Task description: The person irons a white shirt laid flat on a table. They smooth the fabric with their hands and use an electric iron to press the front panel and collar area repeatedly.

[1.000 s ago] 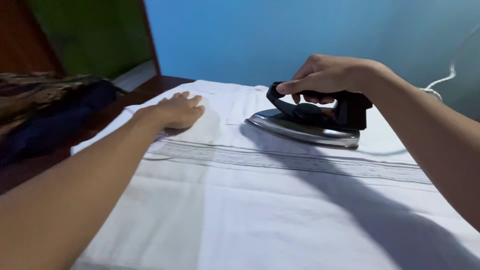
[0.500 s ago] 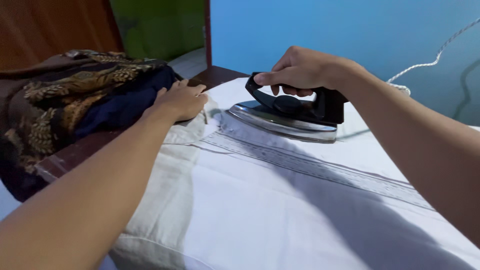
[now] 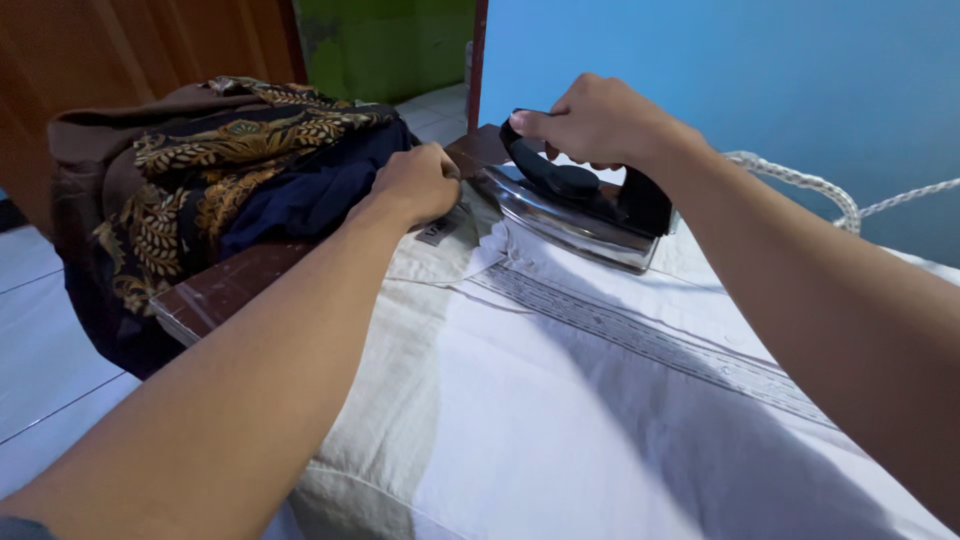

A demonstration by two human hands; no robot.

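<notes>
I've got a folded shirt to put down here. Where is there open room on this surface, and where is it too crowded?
The widest open patch is the near stretch of white garment, between the two forearms and below the embroidered band. It is crowded at the far end: the left hand pins the collar, the right hand grips the iron, and the pile of batik clothes fills the left.

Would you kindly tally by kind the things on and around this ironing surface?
Black-handled metal iron: 1
White cloth with an embroidered band: 1
Pile of dark brown and gold patterned fabric: 1
White braided cord: 1
Hands: 2, left hand, right hand
Total: 6
</notes>
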